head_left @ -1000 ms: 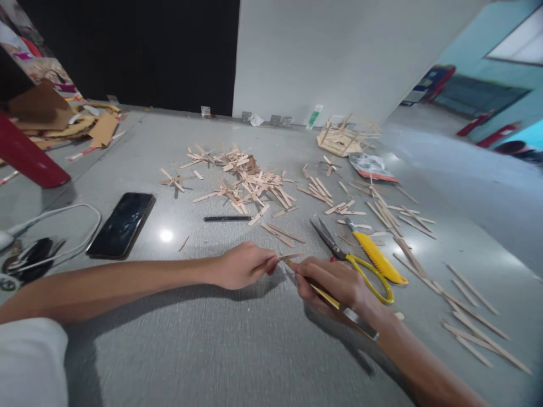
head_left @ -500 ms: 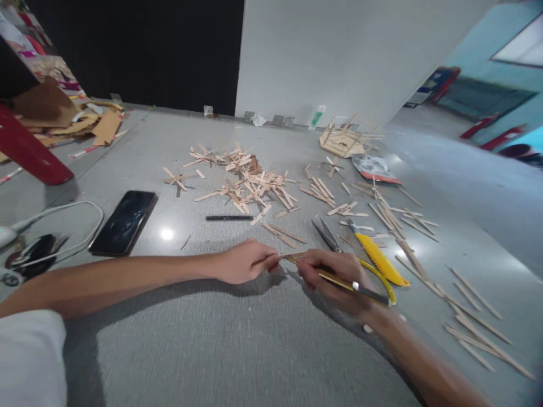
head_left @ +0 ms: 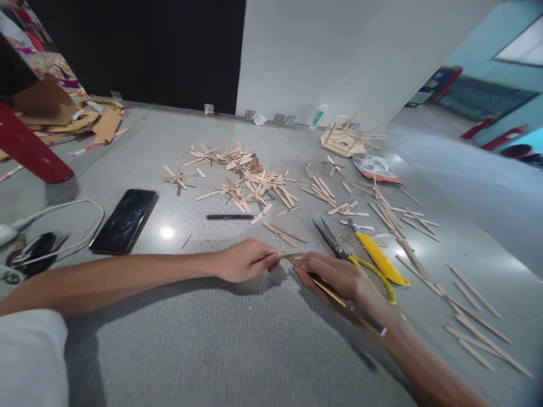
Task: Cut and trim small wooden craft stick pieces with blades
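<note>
The left hand [head_left: 246, 261] pinches a small wooden stick [head_left: 292, 254], left of the scissors [head_left: 338, 249]. The right hand [head_left: 339, 276], just beside the scissors, is closed around a thin tool [head_left: 327, 289], its tip near the stick. Well left of the scissors lies a phone [head_left: 124, 221].

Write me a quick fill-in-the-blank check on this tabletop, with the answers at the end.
The left hand pinches a thin ____ stick.
The scissors beside the right hand have ____ handles.
A ____ cable curls beside the smartphone.
Of the scissors and the smartphone, the ____ lies farther from the right hand.

Missing words: wooden; yellow; white; smartphone.
</note>
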`<state>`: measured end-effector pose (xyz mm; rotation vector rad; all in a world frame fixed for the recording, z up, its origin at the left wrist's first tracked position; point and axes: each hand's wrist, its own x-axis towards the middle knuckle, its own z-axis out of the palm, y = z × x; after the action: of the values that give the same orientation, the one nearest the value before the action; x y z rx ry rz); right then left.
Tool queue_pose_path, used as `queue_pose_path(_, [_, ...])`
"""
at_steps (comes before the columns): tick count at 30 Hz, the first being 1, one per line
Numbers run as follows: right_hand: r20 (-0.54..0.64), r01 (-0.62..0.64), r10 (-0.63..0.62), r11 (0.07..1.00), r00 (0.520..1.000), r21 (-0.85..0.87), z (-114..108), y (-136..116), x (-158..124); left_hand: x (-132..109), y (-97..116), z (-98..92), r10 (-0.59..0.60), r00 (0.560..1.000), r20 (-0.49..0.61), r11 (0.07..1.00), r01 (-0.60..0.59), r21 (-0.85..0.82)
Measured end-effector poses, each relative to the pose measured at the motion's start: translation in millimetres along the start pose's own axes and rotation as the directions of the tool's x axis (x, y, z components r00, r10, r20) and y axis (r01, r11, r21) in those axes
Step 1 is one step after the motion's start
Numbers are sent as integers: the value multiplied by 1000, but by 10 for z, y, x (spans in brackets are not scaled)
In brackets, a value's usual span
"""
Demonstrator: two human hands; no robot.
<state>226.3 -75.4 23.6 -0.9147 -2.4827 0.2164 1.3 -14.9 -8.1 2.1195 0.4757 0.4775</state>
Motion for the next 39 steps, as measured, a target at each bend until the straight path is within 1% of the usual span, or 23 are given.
queue_pose_path(3, [-10, 25, -26, 993, 1000, -113, 135, -104, -39, -9, -21, 23, 15, 1000, -26, 999, -14, 43])
queue_pose_path(5, [-8, 4, -5, 995, 1000, -96, 165, -146, -48, -17, -22, 39, 7, 1000, -26, 998, -6, 63])
queue_pose_path(8, [-24, -79, 78, 997, 997, -22, 94, -95, -22, -12, -4, 42, -35, 999, -27, 998, 36, 48])
queue_pose_path(12, [0, -165, 165, 984, 986, 66, -33, 41, 17, 15, 17, 10, -78, 996, -38, 997, 78, 13])
queue_pose_path(16, [-31, -121, 122, 992, 992, 49, -22, 29, -22, 17, 16, -20, -69, 997, -32, 997, 69, -17])
queue_pose_path(20, [-145, -124, 118, 992, 982, -37, 59, -100, -107, -6, 29, -21, -68, 995, -72, 998, 66, -20])
queue_pose_path(23, [-210, -116, 103, 992, 972, -49, 94, -167, -174, -25, 54, -14, -80, 994, -77, 996, 75, -56])
queue_pose_path(29, [-236, -120, 119, 993, 964, 12, 120, -170, -337, -24, 76, -39, -120, 993, -16, 979, 116, -169])
queue_pose_path(33, [-264, -53, 61, 998, 963, 38, 135, -159, -402, -4, 82, -60, -151, 988, 28, 972, 154, -179])
queue_pose_path(36, [-249, -26, 32, 999, 968, 24, 106, -179, -401, 0, 89, -66, -178, 983, 39, 968, 183, -174])
queue_pose_path(39, [-215, -66, 66, 998, 974, 7, 52, -219, -392, -3, 91, -68, -194, 980, 48, 963, 199, -182])
